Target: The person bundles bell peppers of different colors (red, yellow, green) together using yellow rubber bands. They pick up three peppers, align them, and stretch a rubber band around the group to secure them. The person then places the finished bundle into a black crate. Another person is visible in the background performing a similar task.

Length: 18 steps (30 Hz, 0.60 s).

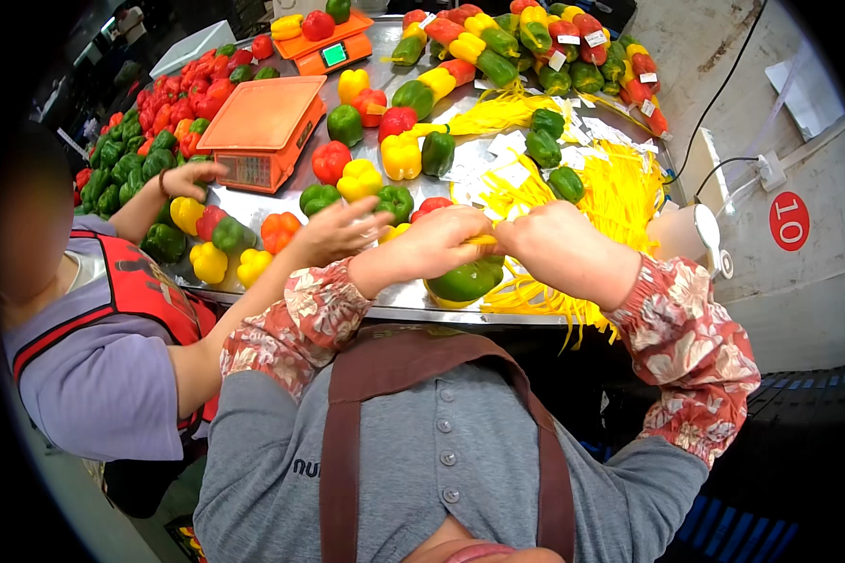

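My left hand point(433, 239) and my right hand point(567, 246) meet at the table's front edge. A bit of yellow mesh netting point(484, 240) shows at the left fingers, and both hands are closed on it, though the right fingers are mostly hidden. Just beneath them is a green bell pepper point(467, 280) with something yellow under it. Yellow mesh net bags point(609, 204) with white tags lie in a heap beside my right hand. Several loose peppers, among them a yellow one point(360, 179) and a red one point(332, 161), sit beyond my left hand.
At left a co-worker's hand point(341, 229) reaches close to my left forearm. Two orange scales point(262, 116) point(334, 53) stand behind, near a pile of red peppers point(183, 98). Netted, tagged peppers point(535, 39) are stacked at the back. A whitish container point(683, 232) stands at right.
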Motion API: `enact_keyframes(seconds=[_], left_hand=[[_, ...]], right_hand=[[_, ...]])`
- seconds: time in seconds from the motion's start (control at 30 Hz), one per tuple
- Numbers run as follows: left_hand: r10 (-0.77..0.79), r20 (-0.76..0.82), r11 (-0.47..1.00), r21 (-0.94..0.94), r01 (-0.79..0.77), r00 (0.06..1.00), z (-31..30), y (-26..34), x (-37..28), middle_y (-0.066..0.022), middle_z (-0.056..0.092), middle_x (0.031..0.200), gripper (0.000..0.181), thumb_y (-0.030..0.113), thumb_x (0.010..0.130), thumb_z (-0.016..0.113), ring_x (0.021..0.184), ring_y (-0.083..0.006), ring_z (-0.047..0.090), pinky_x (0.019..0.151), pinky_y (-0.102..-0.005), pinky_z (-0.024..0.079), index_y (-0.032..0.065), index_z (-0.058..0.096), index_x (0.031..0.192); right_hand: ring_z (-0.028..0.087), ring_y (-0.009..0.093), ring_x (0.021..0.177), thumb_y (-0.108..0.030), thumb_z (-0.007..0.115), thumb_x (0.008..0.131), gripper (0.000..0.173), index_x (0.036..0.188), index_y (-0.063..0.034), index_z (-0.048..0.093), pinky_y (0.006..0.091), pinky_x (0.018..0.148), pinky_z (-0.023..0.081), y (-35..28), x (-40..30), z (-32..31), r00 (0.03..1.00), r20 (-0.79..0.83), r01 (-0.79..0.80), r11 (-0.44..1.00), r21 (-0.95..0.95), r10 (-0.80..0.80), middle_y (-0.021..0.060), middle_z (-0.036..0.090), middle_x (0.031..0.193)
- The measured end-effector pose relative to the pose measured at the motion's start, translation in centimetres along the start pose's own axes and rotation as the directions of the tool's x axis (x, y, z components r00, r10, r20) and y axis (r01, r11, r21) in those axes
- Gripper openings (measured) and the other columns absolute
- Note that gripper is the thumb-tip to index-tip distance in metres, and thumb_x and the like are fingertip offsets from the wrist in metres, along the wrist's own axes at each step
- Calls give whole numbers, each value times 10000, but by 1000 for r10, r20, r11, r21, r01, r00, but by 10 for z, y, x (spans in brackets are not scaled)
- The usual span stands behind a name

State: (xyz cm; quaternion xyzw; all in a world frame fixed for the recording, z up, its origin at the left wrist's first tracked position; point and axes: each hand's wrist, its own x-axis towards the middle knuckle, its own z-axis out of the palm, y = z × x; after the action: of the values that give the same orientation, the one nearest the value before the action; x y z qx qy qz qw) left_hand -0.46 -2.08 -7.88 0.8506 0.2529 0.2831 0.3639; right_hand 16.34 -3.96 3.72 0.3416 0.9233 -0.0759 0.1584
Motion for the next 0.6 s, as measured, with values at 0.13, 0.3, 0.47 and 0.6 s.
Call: enact_keyframes(seconds=[0.13,0.3,0.47,0.6], left_hand=[[106,64,983,-156,-95,992,-5,9,2,-155,553,914,233,218,790,586,882,-268,534,773,-335,415,6,558,882],[10,70,894,-447,22,998,-13,-7,-5,-107,547,1041,317,208,846,542,984,-198,515,877,-304,379,-11,520,1075],[124,184,854,-520,-10,975,-23,-18,5,-69,544,879,250,231,871,502,814,-169,504,746,-292,395,-12,563,884],[27,161,924,-381,37,987,-28,-17,8,-72,542,885,252,249,868,497,891,-183,480,806,-306,366,8,559,823]], right_hand=[[597,222,675,-187,514,825,171,818,-24,564,323,616,449,29,-3,8,976,-115,218,822,526,-185,157,593,683],[474,88,548,-221,414,914,227,842,-36,524,227,496,373,45,6,27,980,151,-126,188,974,-130,12,511,628],[283,58,452,-233,433,902,195,810,-72,492,203,403,231,49,12,57,988,137,-155,-325,933,-77,-48,350,557],[255,52,440,-265,444,898,238,770,-68,484,200,400,199,50,19,62,992,117,-122,-440,890,-39,-55,325,539]])
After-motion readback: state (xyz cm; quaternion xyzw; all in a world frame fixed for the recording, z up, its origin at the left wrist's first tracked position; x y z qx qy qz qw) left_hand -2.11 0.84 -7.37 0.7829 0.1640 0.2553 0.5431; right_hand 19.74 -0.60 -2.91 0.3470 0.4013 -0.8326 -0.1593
